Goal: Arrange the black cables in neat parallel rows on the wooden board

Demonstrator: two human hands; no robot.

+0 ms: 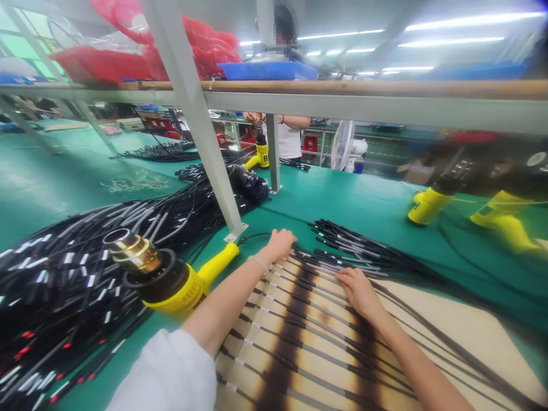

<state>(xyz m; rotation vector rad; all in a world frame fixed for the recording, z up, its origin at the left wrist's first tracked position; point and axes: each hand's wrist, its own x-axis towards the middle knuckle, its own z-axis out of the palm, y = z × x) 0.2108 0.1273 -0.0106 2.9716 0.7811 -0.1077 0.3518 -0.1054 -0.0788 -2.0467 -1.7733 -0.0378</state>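
head view: left hand (280, 244) clenched at the board's far edge; right hand (358, 291) flat on laid-out cables (299, 319) (scorched board (449, 325)); big cable pile (64, 285) seemingly unprocessed.

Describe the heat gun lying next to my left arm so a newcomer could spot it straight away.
Start at the green worktable and find the scorched tan board where black cables lie in rows. Just left of that board, beside the left hand, lies a yellow heat gun. Unlike the other yellow guns farther off, it shows a brass-coloured nozzle and lies against the big black cable bundle.
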